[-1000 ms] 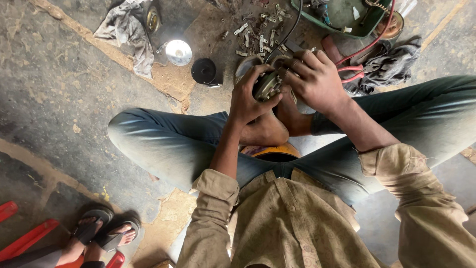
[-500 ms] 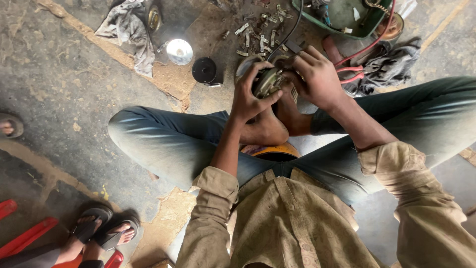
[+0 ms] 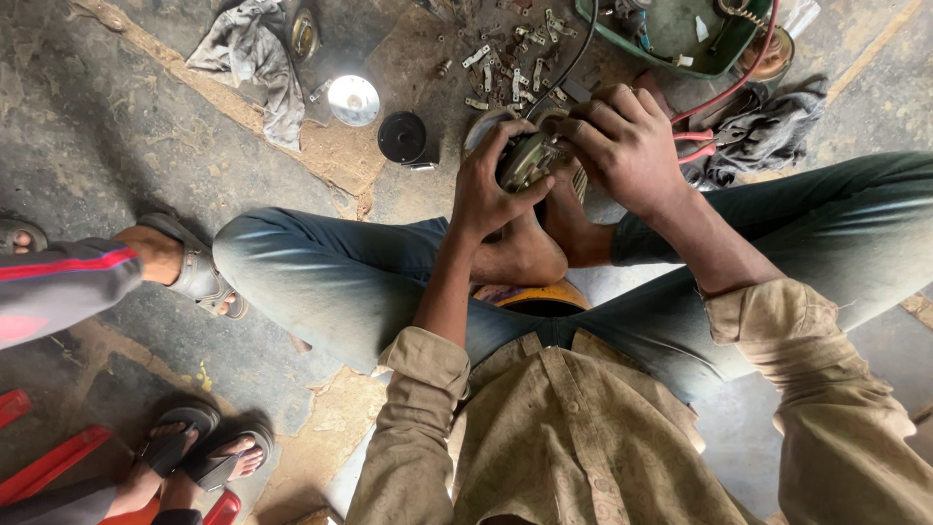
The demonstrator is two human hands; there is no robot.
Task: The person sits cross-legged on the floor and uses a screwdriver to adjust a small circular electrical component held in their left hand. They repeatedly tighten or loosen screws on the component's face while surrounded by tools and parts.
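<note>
Rough concrete floor [image 3: 117, 146], stained and cracked, fills the head view; the person sits on it cross-legged, bare feet tucked under.

Upper centre of the frame: both hands are wrapped around a small metal motor-like assembly [image 3: 530, 156], held above the feet. Left hand [image 3: 491, 190] is closed on its near side, thumb on top. Right hand [image 3: 627, 146] is closed over its far side, fingers curled across it.

Judgement: the part should stay braced low against the feet, one hand steadying while the other works, so loose pieces cannot drop among the clutter.

Surroundings: scattered small metal parts [image 3: 505, 68] just beyond the hands, a black round cap [image 3: 401, 136], a shiny disc [image 3: 353, 99], a grey rag [image 3: 255, 58] at upper left, a green tray [image 3: 671, 34] at upper right, red-handled pliers [image 3: 705, 148]. Sandalled feet of other people [image 3: 194, 277] stand at left.
</note>
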